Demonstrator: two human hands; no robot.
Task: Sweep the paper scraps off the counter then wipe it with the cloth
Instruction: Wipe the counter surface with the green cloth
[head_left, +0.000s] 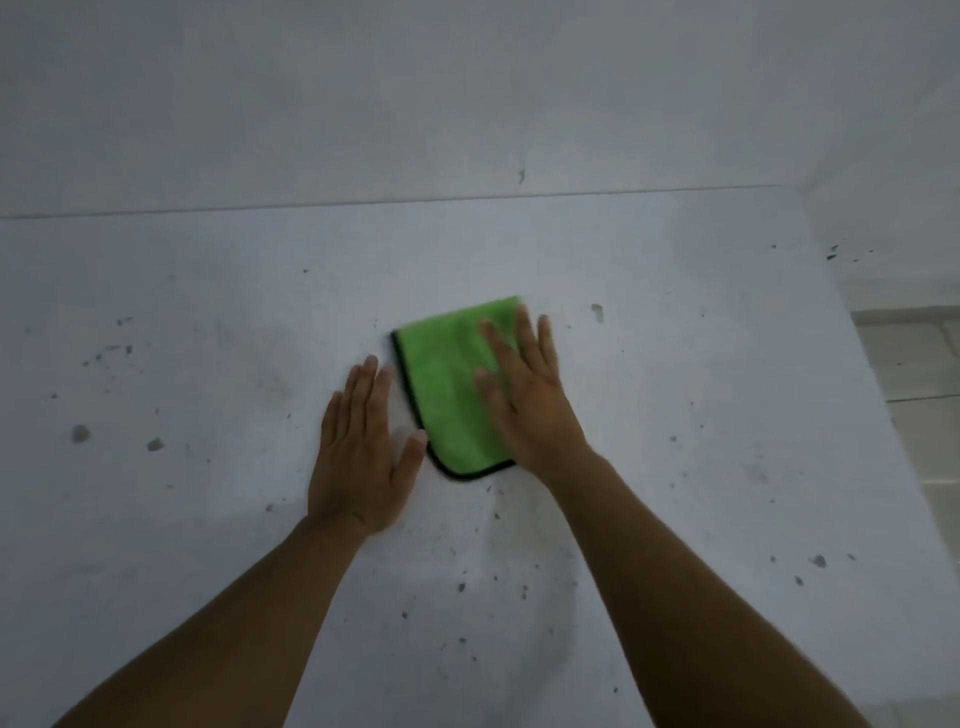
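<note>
Cloth: folded bright-green microfibre cloth w/ black-stitched edge (451, 395), lying flat mid-counter, slightly right of centre.
Right hand: right hand (524, 395) flat on the cloth's right half, fingers straight, pressing down, prob. so the cloth drags w/ the palm instead of bunching.
Left hand: left hand (363, 447) released, palm flat on the pale grey speckled counter (208, 519), thumb just touching the cloth's left edge; looks like bracing.
Scraps: no clear paper scraps; only dark specks/chips.
Stage: wiping, I'd judge.
</note>
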